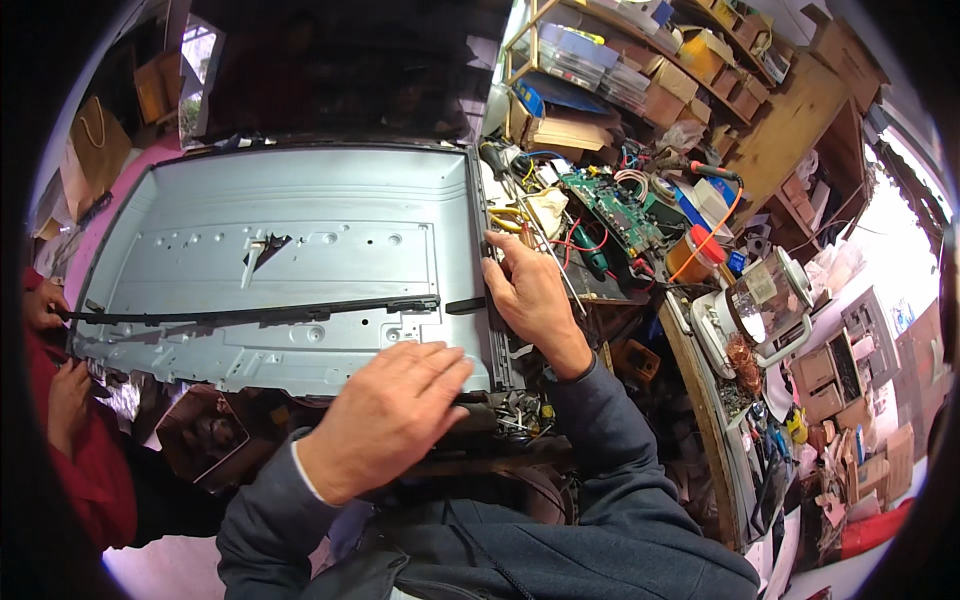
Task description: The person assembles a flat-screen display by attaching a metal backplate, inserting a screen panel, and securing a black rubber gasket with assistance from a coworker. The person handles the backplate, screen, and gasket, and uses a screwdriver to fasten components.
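Observation:
A wide, shallow silver metal tray (290, 270), like the back panel of a flat screen, lies in front of me. A long black strip (260, 312) runs across it near its front side. My right hand (540, 300) is at the tray's right side, fingers bent and thumb around the black edge frame (480, 220). Over the near right corner is my left hand (390, 415), fingers stretched out and close together, with nothing seen in it. Its palm is hidden. A small black piece (268, 250) and a pale stick lie inside the tray.
At the left, a person in a red sleeve (85, 480) has a hand (45, 303) at the strip's end. A large dark screen (340, 70) stands behind the tray. Tools, cables and a green circuit board (615, 205) crowd the bench at right, beside a red-lidded jar (697, 255).

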A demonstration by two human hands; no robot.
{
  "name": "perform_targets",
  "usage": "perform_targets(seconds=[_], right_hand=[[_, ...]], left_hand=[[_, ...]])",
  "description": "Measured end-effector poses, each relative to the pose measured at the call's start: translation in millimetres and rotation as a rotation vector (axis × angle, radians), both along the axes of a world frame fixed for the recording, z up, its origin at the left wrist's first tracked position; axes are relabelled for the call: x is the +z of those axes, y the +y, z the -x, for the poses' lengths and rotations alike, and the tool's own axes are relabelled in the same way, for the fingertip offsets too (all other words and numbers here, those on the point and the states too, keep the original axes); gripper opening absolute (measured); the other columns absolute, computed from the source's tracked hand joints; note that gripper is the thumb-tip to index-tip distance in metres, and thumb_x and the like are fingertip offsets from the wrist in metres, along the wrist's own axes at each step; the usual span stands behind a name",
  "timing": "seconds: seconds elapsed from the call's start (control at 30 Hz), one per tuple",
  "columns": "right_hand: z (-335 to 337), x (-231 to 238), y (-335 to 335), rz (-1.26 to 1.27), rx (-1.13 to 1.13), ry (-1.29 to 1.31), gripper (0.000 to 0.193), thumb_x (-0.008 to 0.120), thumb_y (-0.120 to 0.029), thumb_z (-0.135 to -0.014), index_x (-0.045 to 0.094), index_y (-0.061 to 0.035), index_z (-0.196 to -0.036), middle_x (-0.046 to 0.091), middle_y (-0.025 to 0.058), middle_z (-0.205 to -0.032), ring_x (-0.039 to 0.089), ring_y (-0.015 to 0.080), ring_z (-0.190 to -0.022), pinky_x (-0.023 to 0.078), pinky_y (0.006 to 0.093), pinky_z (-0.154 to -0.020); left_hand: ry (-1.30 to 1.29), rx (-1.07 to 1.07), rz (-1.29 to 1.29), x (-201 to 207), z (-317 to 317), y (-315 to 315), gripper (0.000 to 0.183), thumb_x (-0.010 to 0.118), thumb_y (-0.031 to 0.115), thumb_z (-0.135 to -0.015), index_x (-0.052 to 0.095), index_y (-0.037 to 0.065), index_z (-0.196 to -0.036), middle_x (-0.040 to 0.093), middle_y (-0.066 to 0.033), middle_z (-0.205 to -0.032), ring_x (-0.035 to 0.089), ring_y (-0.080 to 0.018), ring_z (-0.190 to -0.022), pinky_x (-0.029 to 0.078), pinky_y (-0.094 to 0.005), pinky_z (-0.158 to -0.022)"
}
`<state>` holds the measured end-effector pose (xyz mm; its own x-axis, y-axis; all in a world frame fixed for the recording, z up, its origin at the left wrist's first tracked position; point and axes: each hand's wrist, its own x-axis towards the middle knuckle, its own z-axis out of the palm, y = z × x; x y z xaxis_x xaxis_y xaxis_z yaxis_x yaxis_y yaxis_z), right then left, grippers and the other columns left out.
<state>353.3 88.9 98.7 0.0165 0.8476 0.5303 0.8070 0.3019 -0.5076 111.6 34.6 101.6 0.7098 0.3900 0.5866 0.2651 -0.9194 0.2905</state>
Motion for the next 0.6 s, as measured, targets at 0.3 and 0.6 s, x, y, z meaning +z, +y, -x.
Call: perform_targets(seconds=[0.3,0.6], right_hand=[[-3,8,-4,0.055,0.02,-0.088,0.033,0.063,-0.011,-0.091,0.064,0.0043,-0.12,0.064,0.0219,-0.072,0.062,0.0327,-0.063,0.048,0.0403,-0.063],[-13,6,5,0.073,0.073,-0.276,0.03,0.064,-0.016,-0.092,0.065,0.0005,-0.117,0.068,0.024,-0.087,0.067,0.0413,-0.084,0.052,0.0451,-0.075]], left_hand=[[-0.02,0.078,-0.06,-16,-40,-7,0.06,0.08,0.017,-0.075,0.057,-0.002,-0.128,0.06,-0.0212,-0.13,0.063,-0.0356,-0.112,0.051,-0.042,-0.098],[-0.07,0.144,0.013,-21,-51,-7,0.056,0.08,0.021,-0.078,0.06,-0.002,-0.125,0.062,-0.0214,-0.125,0.068,-0.032,-0.095,0.056,-0.0377,-0.083]])
